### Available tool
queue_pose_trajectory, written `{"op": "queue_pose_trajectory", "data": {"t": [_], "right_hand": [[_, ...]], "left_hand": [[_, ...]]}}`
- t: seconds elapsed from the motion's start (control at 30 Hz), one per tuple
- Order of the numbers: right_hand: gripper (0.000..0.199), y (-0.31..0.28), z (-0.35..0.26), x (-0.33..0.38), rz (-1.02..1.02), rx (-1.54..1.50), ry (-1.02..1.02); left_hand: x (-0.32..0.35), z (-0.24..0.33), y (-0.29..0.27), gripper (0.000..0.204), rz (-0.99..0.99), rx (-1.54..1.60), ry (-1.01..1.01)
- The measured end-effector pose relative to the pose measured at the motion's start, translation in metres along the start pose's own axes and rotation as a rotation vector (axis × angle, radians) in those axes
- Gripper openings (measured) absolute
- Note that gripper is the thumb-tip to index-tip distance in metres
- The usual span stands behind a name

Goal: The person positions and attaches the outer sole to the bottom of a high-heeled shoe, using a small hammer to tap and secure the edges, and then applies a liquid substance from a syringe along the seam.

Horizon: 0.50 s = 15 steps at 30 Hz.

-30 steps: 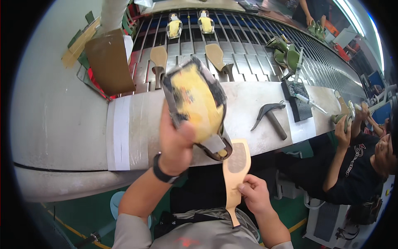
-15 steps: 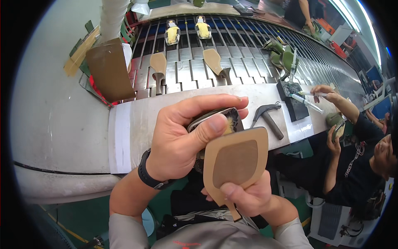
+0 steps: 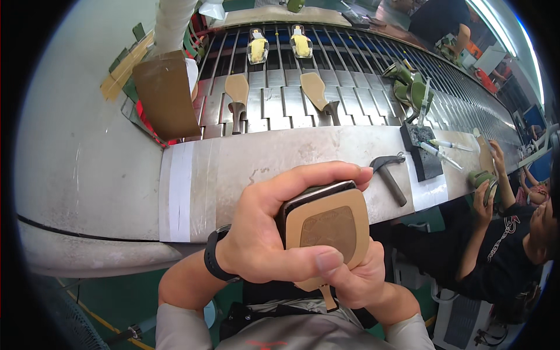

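In front of my body, my left hand (image 3: 262,233) wraps around a dark shoe (image 3: 287,213), its fingers over the far side. Its thumb presses down across a tan shoe sole (image 3: 353,213) with a brown forepart patch. The sole lies against the shoe's underside, covering most of it; only a dark edge shows at the top and left. From the right, my right hand (image 3: 364,283) pinches the sole's narrow part, whose thin end sticks out below. That hand's fingers are partly hidden under the sole. A hammer (image 3: 389,179) lies on the bench beyond my hands.
On the slatted metal conveyor (image 3: 274,99) lie two heeled soles (image 3: 236,90) and two shoes with yellow undersides (image 3: 301,45). A black block (image 3: 424,154) holds syringes (image 3: 446,143). At right, a co-worker (image 3: 507,233) holds a green shoe (image 3: 484,181). A brown panel (image 3: 166,96) stands left.
The sole has moved up and onto the shoe's underside. My left thumb has shifted from the shoe onto the sole. The co-worker's far hand has left the syringe. The whole view has shifted slightly.
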State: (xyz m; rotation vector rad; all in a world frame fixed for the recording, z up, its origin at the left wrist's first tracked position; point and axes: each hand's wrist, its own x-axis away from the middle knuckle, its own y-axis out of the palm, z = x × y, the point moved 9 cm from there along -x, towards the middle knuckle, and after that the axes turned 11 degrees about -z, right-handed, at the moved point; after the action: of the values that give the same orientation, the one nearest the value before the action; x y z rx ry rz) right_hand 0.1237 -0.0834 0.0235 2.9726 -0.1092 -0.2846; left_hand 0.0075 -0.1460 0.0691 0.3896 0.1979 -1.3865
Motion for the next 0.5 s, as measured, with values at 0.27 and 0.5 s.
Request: {"op": "queue_pose_trajectory", "data": {"t": [0.27,0.5], "right_hand": [[0.019,0.0005,-0.0031,-0.0007,-0.052,0.03,-0.028],[0.019,0.0012,-0.009,-0.0005,-0.024,0.041,-0.061]], "left_hand": [[-0.0002,0.0018,0.0025,0.086,-0.02,-0.05,0.037],[0.0001,0.0031,0.0032,0.08,0.012,-0.025,-0.002]]}}
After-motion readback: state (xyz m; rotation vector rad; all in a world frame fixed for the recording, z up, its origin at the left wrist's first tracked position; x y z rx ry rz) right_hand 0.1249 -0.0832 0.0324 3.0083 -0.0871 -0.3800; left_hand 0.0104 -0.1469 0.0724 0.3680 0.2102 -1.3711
